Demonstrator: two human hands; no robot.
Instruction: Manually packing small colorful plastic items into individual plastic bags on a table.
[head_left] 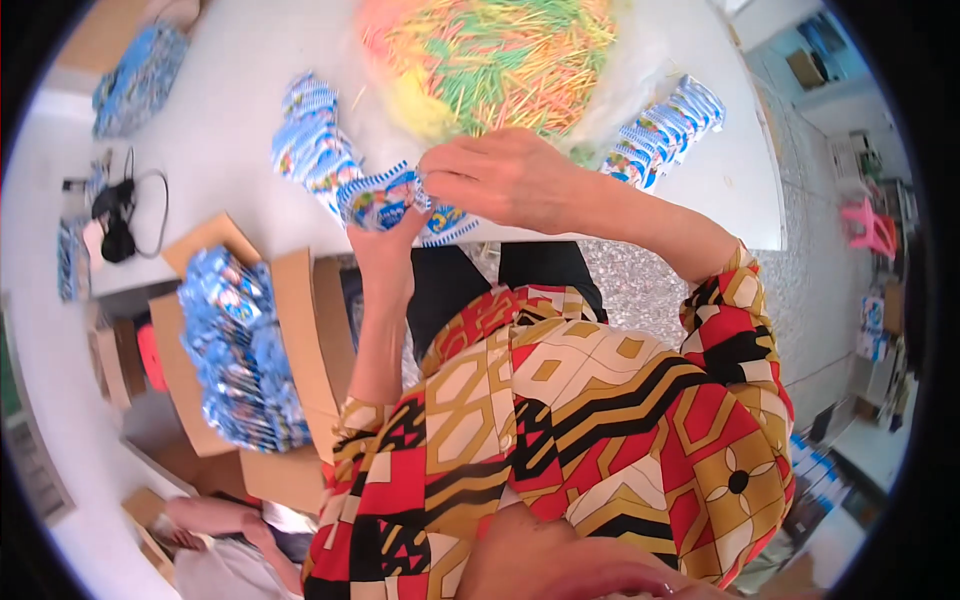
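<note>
A small blue-and-white printed packet (378, 203) with a striped edge is held up at the table's front edge. My left hand (385, 238) grips it from below, fingers mostly hidden behind it. My right hand (505, 178) reaches across from the right, its fingers closed in a pinch on the packet's right end; whether they also hold something small is hidden. Just beyond my hands lies a large heap of thin sticks (510, 65) in pink, yellow, green and orange, in clear plastic. Overlapping rows of similar packets flank it: a left row (315, 140) and a right row (665, 130).
To my left stands an open cardboard box (295, 330) full of blue packets (235, 350). Black cables (120, 215) and a blue bundle (142, 80) lie on the white table (230, 110). Another person (225, 560) sits at lower left. A pink stool (868, 228) is far right.
</note>
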